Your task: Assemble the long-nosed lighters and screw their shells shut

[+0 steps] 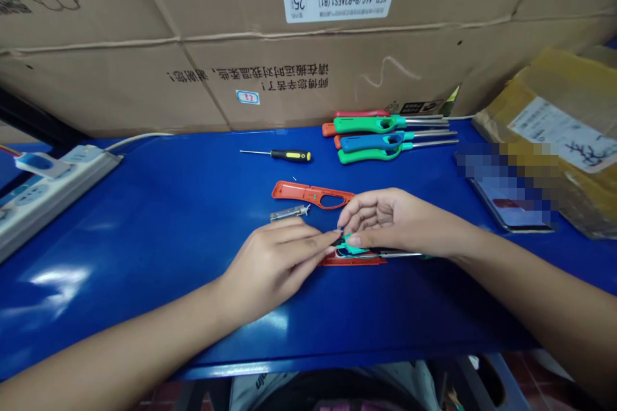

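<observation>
Just right of the table's middle, both hands work close together over an opened utility lighter. My left hand (pixel 279 257) is closed, its thumb and index finger pinching a small black part that is mostly hidden. My right hand (pixel 385 221) is curled, with the thumb pressing on a teal plastic piece (pixel 357 247), probably the trigger. Under both hands lies one orange casing half (pixel 359 261), and a metal rod (pixel 398 254) runs out to the right. Behind them rests the other orange casing half (pixel 294 191), beside a small clear fuel tank (pixel 288 213).
A black-and-yellow screwdriver (pixel 289 155) lies farther back. Several coloured lighters (pixel 369 141) are piled by the large cardboard box (pixel 202 90). A phone (pixel 518 205) and a yellow-taped parcel (pixel 554 122) sit at the right; a power strip (pixel 53 183) stands at the left.
</observation>
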Demonstrator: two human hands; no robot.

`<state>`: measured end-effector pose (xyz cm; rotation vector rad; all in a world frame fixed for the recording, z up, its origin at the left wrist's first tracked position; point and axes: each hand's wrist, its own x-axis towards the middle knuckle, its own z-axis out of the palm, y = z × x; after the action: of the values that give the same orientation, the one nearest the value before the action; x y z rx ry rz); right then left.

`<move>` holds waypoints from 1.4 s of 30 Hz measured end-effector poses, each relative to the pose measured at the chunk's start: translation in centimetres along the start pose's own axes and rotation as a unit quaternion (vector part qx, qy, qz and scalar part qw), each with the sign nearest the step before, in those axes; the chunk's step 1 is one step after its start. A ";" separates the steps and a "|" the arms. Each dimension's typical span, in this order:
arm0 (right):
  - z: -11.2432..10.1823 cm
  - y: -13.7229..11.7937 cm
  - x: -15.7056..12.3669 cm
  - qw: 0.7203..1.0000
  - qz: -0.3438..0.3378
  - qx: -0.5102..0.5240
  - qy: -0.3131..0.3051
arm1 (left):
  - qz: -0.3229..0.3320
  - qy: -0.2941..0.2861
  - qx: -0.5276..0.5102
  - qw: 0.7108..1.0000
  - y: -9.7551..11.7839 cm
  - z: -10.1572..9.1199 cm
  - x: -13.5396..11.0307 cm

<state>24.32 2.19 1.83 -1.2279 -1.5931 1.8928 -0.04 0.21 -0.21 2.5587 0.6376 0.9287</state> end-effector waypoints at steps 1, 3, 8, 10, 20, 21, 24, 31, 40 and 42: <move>0.0 0.0 0.0 1.000 -0.001 0.001 -0.003 | -0.007 -0.001 -0.007 1.000 0.0 0.0 0.0; 0.0 0.0 -0.1 1.000 0.001 0.001 -0.013 | -0.032 0.000 -0.034 0.999 0.2 0.0 0.1; 0.1 0.0 0.0 1.000 0.011 0.001 -0.022 | -0.146 0.018 -0.147 0.978 0.7 0.3 0.4; 0.1 0.1 0.0 1.000 0.009 0.006 -0.019 | -0.194 0.019 -0.178 0.965 1.0 0.4 0.5; 0.2 0.2 0.0 0.999 0.023 0.020 -0.015 | -0.145 -0.042 -0.163 0.975 0.3 -0.1 0.4; 0.3 0.2 0.0 0.999 0.026 0.018 -0.011 | -0.131 -0.037 -0.147 0.980 0.0 -0.1 0.3; 0.5 0.2 -0.1 0.999 0.039 0.004 0.013 | -0.106 -0.024 -0.076 0.991 -0.4 -0.1 0.2; 0.9 0.5 0.1 0.997 0.052 -0.002 0.052 | -0.113 -0.040 -0.010 0.993 0.3 -0.1 0.0; 0.8 0.9 0.0 0.996 0.043 -0.028 0.068 | -0.136 -0.072 0.058 0.986 0.2 -0.3 -0.2; 1.0 0.8 0.0 0.996 0.042 -0.026 0.070 | -0.141 -0.079 0.060 0.985 0.2 -0.3 -0.3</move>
<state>23.73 1.40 1.04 -1.4367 -1.5475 1.7807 -0.41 -0.01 -0.02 2.5238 1.0020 0.6045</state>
